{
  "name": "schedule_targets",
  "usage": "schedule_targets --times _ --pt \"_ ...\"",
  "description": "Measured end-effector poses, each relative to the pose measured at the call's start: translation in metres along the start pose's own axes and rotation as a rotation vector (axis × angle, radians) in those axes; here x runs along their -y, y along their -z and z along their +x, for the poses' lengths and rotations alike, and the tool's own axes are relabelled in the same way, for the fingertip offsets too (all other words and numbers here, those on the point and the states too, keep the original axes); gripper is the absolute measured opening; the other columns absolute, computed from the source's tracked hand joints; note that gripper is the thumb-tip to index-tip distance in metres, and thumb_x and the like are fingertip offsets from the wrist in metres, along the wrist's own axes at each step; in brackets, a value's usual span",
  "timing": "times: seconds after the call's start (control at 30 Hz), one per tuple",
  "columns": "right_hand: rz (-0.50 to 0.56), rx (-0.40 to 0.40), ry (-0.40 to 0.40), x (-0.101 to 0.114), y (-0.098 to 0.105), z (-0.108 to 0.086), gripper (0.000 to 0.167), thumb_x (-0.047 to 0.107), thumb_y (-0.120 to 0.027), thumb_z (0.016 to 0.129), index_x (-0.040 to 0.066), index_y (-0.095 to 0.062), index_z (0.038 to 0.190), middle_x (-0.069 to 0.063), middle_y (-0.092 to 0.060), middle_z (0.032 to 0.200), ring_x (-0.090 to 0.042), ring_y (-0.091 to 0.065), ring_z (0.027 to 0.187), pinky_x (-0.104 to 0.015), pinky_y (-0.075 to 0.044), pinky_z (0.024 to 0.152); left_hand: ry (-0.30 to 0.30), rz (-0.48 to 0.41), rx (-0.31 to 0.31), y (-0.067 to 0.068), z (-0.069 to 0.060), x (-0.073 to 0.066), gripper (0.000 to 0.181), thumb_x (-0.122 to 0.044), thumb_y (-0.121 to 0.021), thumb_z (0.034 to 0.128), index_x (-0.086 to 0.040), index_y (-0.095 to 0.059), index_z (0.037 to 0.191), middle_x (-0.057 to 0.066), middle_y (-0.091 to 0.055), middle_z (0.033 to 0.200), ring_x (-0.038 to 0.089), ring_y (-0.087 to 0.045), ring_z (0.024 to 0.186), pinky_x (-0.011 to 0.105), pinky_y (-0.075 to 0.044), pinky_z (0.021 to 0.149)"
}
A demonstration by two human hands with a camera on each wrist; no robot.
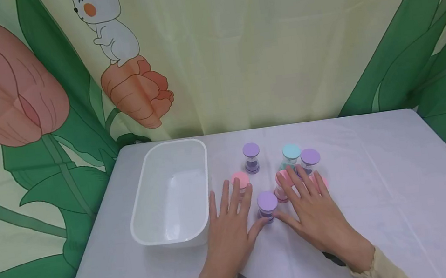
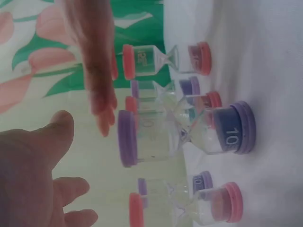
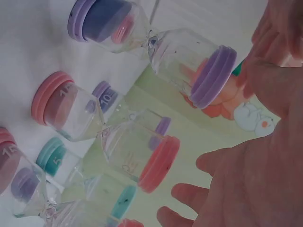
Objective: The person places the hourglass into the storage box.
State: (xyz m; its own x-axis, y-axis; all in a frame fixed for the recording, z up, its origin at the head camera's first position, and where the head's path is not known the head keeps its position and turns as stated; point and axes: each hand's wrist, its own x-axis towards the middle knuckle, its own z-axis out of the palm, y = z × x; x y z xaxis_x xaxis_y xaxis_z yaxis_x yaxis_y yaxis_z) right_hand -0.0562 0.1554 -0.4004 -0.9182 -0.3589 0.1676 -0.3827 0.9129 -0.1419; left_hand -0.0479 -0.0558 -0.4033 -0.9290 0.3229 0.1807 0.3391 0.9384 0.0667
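Observation:
Both hands are held palm down above a group of small hourglasses, fingers spread. My left hand (image 1: 230,229) hovers beside a pink-capped hourglass (image 1: 240,179), partly covering it. My right hand (image 1: 322,215) is over pink-capped hourglasses (image 1: 282,193) on the right, hiding parts of them. Between the two thumbs stands a purple-capped hourglass (image 1: 267,201), marked 10 in the left wrist view. Farther back are another purple one (image 1: 252,156), a teal one (image 1: 291,152) and a third purple one (image 1: 310,156). All stand upright. In the wrist views, gaps show between hands and caps.
A white plastic bin (image 1: 147,210) with nothing in it stands to the left of the hourglasses, close to my left hand. The white-covered table (image 1: 401,209) ends at the back against a printed curtain (image 1: 246,60).

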Motion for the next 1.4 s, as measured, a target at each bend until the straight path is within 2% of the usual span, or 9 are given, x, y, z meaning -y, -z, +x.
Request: schedule_targets --times 0.2,0.4,0.67,1.0,1.17,1.4 --pt "-0.008 -0.021 0.022 -0.002 0.004 0.004 0.083 0.055 -0.055 0.095 0.007 -0.027 0.156 -0.018 -0.023 0.163 -0.037 -0.017 0.151 -0.056 -0.014 0.121 -0.034 -0.021 -0.018 0.009 0.0 -0.001 0.073 -0.066 -0.032 0.0985 -0.023 -0.027 0.158 0.004 -0.018 0.165 0.027 -0.007 0.154 0.055 -0.013 0.122" --pt "-0.024 -0.029 0.039 -0.006 0.006 0.01 0.085 0.052 -0.059 0.093 0.008 -0.025 0.157 -0.018 -0.024 0.162 -0.037 -0.019 0.15 -0.056 -0.018 0.12 -0.058 -0.06 -0.056 0.023 0.001 -0.001 0.072 -0.062 -0.043 0.0978 -0.022 -0.031 0.157 0.006 -0.025 0.164 0.029 -0.014 0.153 0.054 -0.019 0.121" --pt "-0.01 -0.065 0.083 -0.011 0.009 0.017 0.084 0.049 -0.062 0.093 0.008 -0.025 0.156 -0.018 -0.027 0.161 -0.038 -0.024 0.148 -0.055 -0.022 0.119 -0.045 -0.114 -0.095 0.039 0.004 0.007 0.073 -0.056 -0.054 0.0955 -0.021 -0.032 0.156 0.008 -0.029 0.162 0.03 -0.022 0.151 0.053 -0.021 0.12" --pt "0.041 -0.062 0.09 -0.015 0.01 0.021 0.081 0.046 -0.064 0.094 0.003 -0.03 0.153 -0.021 -0.036 0.155 -0.037 -0.034 0.144 -0.054 -0.029 0.116 -0.047 -0.118 -0.186 0.051 0.001 0.028 0.068 -0.049 -0.061 0.0948 -0.019 -0.04 0.152 0.011 -0.04 0.155 0.032 -0.033 0.145 0.051 -0.027 0.118" --pt "0.056 -0.081 0.116 -0.017 0.011 0.023 0.074 0.033 -0.069 0.093 -0.002 -0.036 0.149 -0.024 -0.041 0.151 -0.039 -0.042 0.138 -0.053 -0.036 0.113 -0.02 -0.132 -0.193 0.058 -0.001 0.041 0.065 -0.044 -0.063 0.0951 -0.017 -0.043 0.15 0.011 -0.043 0.154 0.031 -0.036 0.144 0.051 -0.027 0.118" --pt "0.092 -0.067 0.093 -0.017 0.013 0.027 0.071 0.025 -0.072 0.092 -0.002 -0.038 0.148 -0.024 -0.044 0.148 -0.039 -0.046 0.134 -0.054 -0.041 0.109 0.025 -0.101 -0.191 0.067 -0.007 0.06 0.067 -0.041 -0.067 0.0933 -0.016 -0.043 0.15 0.013 -0.045 0.151 0.033 -0.041 0.14 0.052 -0.03 0.117"
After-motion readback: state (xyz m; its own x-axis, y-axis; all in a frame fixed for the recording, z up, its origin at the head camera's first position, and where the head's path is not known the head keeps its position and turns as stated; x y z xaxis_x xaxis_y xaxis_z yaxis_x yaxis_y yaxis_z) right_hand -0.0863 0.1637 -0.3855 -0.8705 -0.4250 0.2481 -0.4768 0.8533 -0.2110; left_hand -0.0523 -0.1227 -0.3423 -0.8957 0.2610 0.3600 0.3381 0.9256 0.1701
